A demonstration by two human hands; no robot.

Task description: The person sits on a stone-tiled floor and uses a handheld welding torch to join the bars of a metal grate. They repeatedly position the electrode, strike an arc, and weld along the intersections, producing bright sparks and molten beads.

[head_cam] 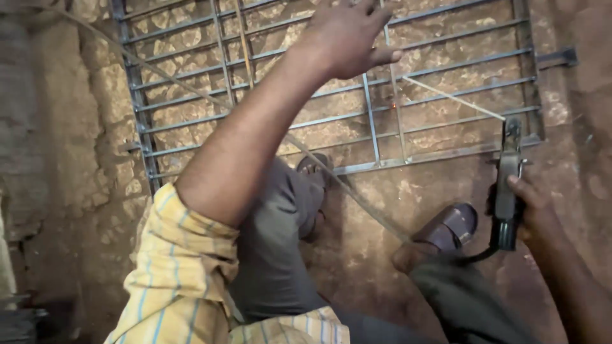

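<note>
Head view: the left hand (344, 35) hovers with its grip spread apart above the steel window grille (331, 83), which lies flat on the dirt floor (76, 159). The right hand (532, 213) has its grip clamped on a welding electrode holder (508, 191), whose rod (452, 99) reaches over the grille's bars. Sandalled feet (449, 229) rest just beside the frame.

The window grille (331, 89) is made of thin grey metal bars that look dull, with a faint shine. The floor (382, 229) under it is rough brown dirt and stone, bumpy and dusty. The right hand (532, 213) holds a welding holder (507, 197) of dark, matt metal, and a thin pale rod (452, 99) sticks out of it. The sleeve (185, 267) is soft yellow striped cloth. The sandal (449, 228) looks like smooth, slightly shiny brown plastic.
</note>
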